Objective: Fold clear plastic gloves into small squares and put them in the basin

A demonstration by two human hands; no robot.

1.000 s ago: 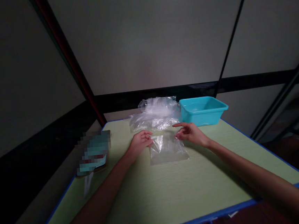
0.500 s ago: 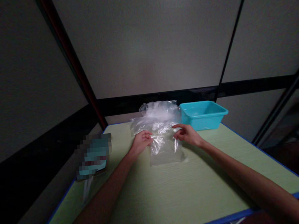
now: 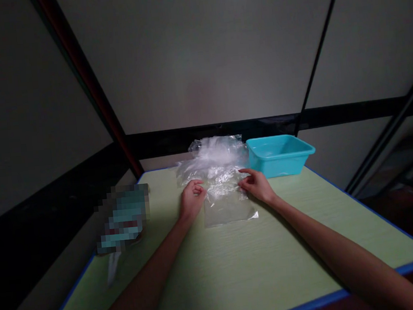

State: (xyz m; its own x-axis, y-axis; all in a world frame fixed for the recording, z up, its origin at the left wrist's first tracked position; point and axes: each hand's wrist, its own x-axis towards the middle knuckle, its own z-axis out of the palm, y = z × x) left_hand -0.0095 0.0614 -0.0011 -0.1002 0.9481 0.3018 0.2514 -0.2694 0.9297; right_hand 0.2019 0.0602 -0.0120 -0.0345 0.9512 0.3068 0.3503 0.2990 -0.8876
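A clear plastic bag (image 3: 227, 208) lies flat at the middle of the table, its far part overlapping a heap of crumpled clear bags (image 3: 215, 154). At its left edge, my left hand (image 3: 193, 198) pinches the thin film between thumb and fingers. My right hand (image 3: 257, 184) pinches the bag's right side, with the index finger stretched out toward the heap.
A turquoise plastic basin (image 3: 281, 165) stands at the back right of the green table (image 3: 245, 267), close to my right hand. On the left edge lies a blurred-out teal object (image 3: 125, 217) with a whitish strip below it. A wall rises behind the table.
Both hands have closed more onto the sides of the bag. The bag's near right corner now stands up slightly and shines. The view has shifted a little.
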